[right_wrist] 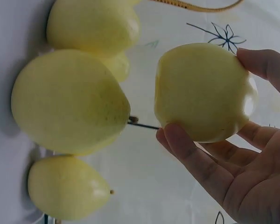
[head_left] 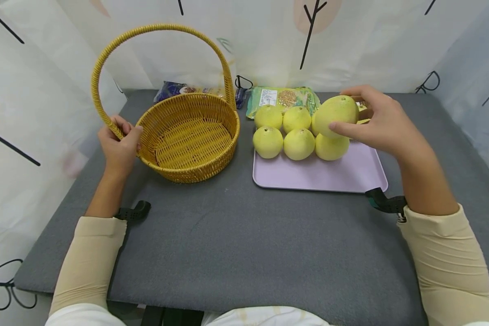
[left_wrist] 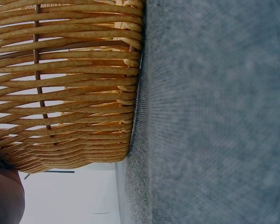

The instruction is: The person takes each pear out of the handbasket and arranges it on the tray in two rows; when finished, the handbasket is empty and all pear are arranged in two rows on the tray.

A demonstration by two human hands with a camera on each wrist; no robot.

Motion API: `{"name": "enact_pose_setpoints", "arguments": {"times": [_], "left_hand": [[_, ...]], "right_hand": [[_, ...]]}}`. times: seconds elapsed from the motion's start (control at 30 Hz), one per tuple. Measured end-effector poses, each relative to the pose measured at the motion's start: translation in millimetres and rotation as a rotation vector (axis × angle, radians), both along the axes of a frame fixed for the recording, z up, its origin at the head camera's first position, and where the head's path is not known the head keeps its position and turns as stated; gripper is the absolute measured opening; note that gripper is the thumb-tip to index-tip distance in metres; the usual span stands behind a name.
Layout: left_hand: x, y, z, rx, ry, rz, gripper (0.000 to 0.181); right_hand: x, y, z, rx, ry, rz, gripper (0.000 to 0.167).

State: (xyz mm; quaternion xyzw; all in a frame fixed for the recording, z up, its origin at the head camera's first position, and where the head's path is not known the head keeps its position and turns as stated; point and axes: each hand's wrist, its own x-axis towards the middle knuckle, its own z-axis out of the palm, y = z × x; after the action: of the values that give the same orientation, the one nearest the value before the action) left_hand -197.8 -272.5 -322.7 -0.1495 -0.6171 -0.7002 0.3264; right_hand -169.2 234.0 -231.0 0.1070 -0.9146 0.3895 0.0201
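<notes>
My left hand (head_left: 120, 142) grips the lower left end of the handle of a golden wicker basket (head_left: 191, 174), which sits on the table. The basket's inside shows only its woven floor. Its woven side (left_wrist: 65, 102) fills much of the left wrist view. On the right, my right hand (head_left: 381, 120) holds a pale yellow pear (head_left: 337, 113) between thumb and fingers, raised above the others. In the right wrist view this held pear (right_wrist: 200, 93) is apart from the pears below it. Several more pears (head_left: 299, 144) stand in rows on a lilac tray (head_left: 309, 177); some are partly hidden.
Behind the tray lies a green food packet (head_left: 283, 97). A dark blue packet (head_left: 173, 89) lies behind the basket, partly covered by it. A grey cloth (head_left: 236, 235) covers the table, and a patterned white curtain (head_left: 265, 45) hangs along the back and sides.
</notes>
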Motion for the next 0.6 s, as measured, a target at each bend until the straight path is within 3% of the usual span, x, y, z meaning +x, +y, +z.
{"name": "enact_pose_setpoints", "arguments": {"times": [0.3, 0.5, 0.6], "left_hand": [[0.0, 1.7, 0.7, -0.008, 0.006, -0.014, 0.030], [-1.5, -0.1, -0.4, -0.012, 0.003, -0.004, 0.029], [-0.8, -0.5, -0.9, -0.023, 0.006, 0.011, 0.029]], "right_hand": [[-2.3, 32.9, 4.9, 0.017, -0.090, -0.086, 0.068], [-10.0, 57.6, 3.9, 0.123, -0.135, -0.042, 0.069], [-15.0, 66.7, 0.9, 0.190, -0.196, -0.022, 0.072]]}}
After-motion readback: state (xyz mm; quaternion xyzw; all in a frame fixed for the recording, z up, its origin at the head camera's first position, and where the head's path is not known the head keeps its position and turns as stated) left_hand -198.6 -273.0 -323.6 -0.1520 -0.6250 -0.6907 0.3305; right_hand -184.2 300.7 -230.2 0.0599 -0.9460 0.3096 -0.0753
